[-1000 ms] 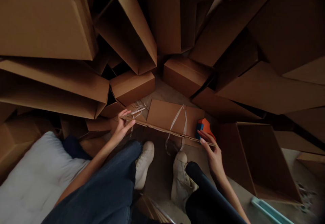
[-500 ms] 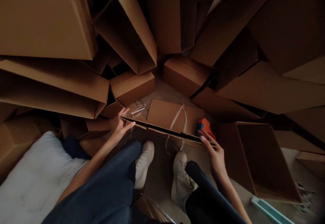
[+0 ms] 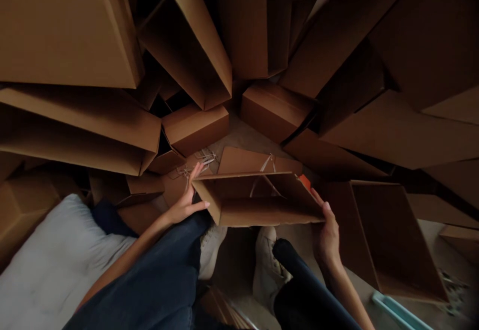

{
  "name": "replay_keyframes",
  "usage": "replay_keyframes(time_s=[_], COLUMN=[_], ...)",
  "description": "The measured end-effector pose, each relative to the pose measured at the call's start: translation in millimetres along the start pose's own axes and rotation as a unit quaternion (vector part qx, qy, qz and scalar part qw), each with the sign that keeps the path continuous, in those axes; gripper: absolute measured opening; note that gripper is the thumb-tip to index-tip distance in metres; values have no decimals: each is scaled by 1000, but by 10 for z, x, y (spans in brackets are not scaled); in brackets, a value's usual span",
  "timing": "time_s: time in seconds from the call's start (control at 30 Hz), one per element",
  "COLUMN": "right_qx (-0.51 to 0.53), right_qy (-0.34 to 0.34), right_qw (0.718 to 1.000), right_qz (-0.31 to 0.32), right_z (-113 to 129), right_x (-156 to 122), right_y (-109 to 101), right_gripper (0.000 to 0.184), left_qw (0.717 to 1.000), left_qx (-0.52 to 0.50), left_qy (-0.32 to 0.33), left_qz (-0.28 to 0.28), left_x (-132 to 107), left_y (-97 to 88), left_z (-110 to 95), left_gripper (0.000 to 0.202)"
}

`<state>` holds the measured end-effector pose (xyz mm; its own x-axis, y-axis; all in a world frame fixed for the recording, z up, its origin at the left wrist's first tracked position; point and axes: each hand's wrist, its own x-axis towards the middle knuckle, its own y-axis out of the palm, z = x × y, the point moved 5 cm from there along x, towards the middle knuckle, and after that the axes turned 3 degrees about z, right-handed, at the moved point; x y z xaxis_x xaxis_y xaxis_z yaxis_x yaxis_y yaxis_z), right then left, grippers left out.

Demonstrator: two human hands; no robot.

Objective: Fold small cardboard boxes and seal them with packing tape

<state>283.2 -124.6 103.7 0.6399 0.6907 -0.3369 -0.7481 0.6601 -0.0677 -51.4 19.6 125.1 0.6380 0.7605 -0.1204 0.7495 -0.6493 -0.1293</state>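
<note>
I hold a brown cardboard box [image 3: 258, 210] by its two ends above my feet, its sleeve spread open so I look into it. My left hand [image 3: 186, 201] grips the left corner, fingers along the edge. My right hand [image 3: 326, 230] grips the right corner with the thumb on the near side. Beneath it lies a bundle of flat cardboard [image 3: 243, 161] tied with pale straps. An orange and blue tape dispenser [image 3: 305, 181] peeks out behind the box's right end.
Assembled cardboard boxes [image 3: 187, 41] are piled all round in a half circle. An open box [image 3: 389, 235] lies on its side at the right. A white cushion [image 3: 52, 265] is at my lower left. A pale blue object [image 3: 396, 311] lies on the floor at lower right.
The flat box that both hands held by its edge has been lifted off the bundle and spread open into a sleeve. Both hands rose and moved closer to me.
</note>
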Motion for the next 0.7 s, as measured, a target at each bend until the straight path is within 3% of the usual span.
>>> replay_keyframes(time_s=[0.27,0.4,0.53,0.7], right_qx=[44,-19,-123,-133], right_qy=[19,-7,9,4], right_qw=[984,985,982,982], right_qz=[172,172,147,135], right_z=[102,103,15,-27], right_x=[-135,-90,-43,-70], right_y=[230,197,201,261], right_gripper=[57,56,69,70], left_qw=[998,992,983,979], left_qx=[-57,-108,-106,-73], left_qy=[-31,-66,-127,-153], left_qz=[27,-14,-76,-109], left_x=[98,282,394,331], left_y=[100,35,-60,-108], left_z=[-153,-141,101,339], left_gripper=[85,87,90,98])
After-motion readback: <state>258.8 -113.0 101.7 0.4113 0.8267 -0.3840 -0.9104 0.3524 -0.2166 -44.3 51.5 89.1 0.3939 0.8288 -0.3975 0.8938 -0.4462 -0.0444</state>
